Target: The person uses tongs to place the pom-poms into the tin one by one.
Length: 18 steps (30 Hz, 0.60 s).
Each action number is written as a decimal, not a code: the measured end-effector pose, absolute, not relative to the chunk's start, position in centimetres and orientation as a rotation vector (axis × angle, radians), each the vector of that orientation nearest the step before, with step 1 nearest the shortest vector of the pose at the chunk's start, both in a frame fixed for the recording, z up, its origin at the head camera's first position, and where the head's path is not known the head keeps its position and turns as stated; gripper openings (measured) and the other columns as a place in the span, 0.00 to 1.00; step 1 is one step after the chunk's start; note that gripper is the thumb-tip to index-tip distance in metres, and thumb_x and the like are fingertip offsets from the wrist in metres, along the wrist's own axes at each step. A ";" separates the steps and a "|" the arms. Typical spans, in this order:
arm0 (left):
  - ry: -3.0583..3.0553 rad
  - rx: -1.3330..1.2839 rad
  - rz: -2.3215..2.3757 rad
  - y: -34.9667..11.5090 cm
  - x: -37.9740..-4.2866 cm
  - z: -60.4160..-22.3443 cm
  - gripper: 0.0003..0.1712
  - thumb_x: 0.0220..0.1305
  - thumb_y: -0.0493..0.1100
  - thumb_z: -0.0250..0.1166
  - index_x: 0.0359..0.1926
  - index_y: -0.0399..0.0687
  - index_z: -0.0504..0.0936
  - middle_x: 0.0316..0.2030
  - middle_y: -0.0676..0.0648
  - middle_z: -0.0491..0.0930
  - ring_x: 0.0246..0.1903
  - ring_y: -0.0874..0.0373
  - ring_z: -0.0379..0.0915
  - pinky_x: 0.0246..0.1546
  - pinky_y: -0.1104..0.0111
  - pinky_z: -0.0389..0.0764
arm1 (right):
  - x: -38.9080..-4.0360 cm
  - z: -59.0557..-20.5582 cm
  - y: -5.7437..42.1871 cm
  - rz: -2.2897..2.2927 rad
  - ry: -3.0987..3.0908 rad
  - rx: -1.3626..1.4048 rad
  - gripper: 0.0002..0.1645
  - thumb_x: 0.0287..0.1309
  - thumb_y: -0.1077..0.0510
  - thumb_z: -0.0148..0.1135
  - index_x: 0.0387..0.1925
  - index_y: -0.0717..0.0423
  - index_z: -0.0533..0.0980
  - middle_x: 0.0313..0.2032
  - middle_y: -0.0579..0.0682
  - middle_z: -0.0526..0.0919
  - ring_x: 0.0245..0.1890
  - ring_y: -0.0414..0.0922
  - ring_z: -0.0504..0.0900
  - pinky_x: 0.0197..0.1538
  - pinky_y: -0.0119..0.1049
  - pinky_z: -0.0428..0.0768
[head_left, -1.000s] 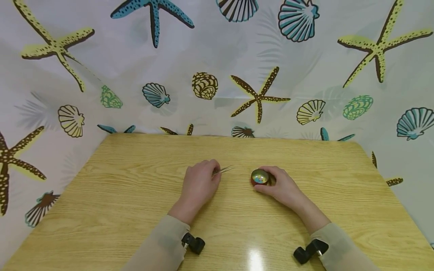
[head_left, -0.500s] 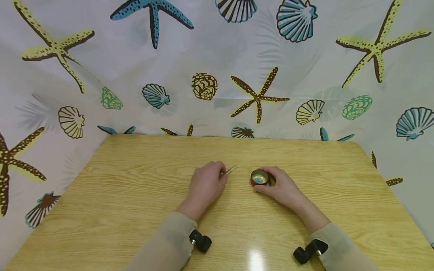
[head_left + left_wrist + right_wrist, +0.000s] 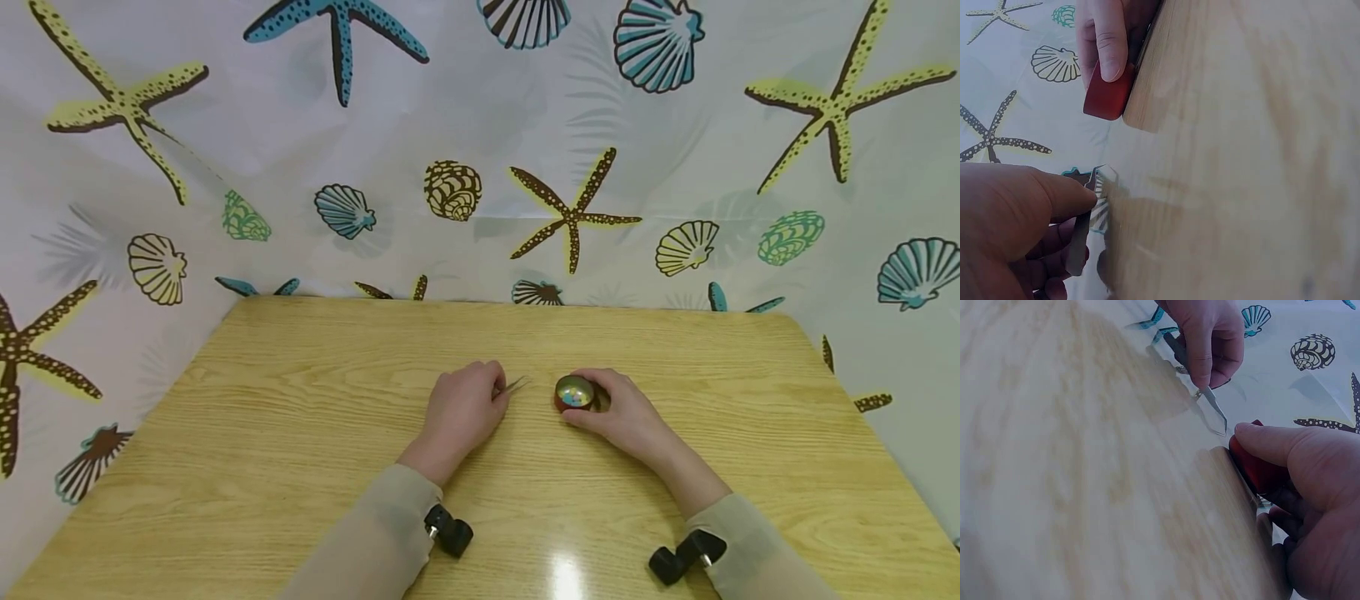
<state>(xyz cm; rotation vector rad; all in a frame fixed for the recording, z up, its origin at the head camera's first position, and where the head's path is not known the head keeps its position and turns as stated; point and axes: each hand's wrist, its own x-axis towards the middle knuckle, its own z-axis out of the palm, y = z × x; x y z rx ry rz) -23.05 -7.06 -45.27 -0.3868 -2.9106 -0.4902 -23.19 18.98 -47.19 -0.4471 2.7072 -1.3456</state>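
Observation:
My left hand pinches a pair of tweezers between thumb and fingers. Their thin bent tips point right, a short way from a small round red bowl. Around the bowl's right side curl the thumb and fingers of my right hand, holding it on the table. The inside of the bowl looks shiny gold, with several tiny blue, yellow and pink bits at the bottom, too small to make out. Nothing shows between the tweezer tips. In both wrist views the bowl's inside is hidden.
Both hands are over a light wood table. Behind it and at its sides hangs a white cloth printed with starfish and shells. Each sleeve carries a black wrist camera.
My left hand has moved right with the tweezers, bringing their tips closer to the bowl, and slightly down in the last half second. The right hand and bowl have stayed in place.

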 end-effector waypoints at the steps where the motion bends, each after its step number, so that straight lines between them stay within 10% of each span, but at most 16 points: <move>1: -2.916 -0.387 -0.486 -7.1 -23.0 -45.3 0.09 0.75 0.46 0.76 0.38 0.50 0.85 0.28 0.53 0.79 0.26 0.58 0.74 0.35 0.57 0.78 | -23.2 -47.2 19.0 -1.346 2.707 -0.447 0.39 0.70 0.47 0.79 0.74 0.58 0.76 0.67 0.59 0.80 0.71 0.62 0.74 0.75 0.63 0.68; 9: -2.959 -0.368 -0.484 -7.0 -23.1 -45.1 0.09 0.74 0.47 0.76 0.44 0.49 0.87 0.32 0.51 0.81 0.30 0.55 0.77 0.38 0.54 0.80 | -23.3 -47.1 19.2 -1.340 2.716 -0.462 0.40 0.69 0.48 0.80 0.75 0.58 0.76 0.68 0.61 0.80 0.71 0.62 0.74 0.76 0.63 0.67; 18: -2.990 -0.369 -0.519 -8.3 -22.3 -44.6 0.30 0.75 0.56 0.75 0.68 0.46 0.84 0.58 0.41 0.84 0.54 0.44 0.83 0.57 0.44 0.79 | -23.1 -47.1 19.8 -1.359 2.668 -0.424 0.56 0.64 0.45 0.83 0.84 0.55 0.65 0.78 0.59 0.72 0.81 0.62 0.64 0.80 0.63 0.59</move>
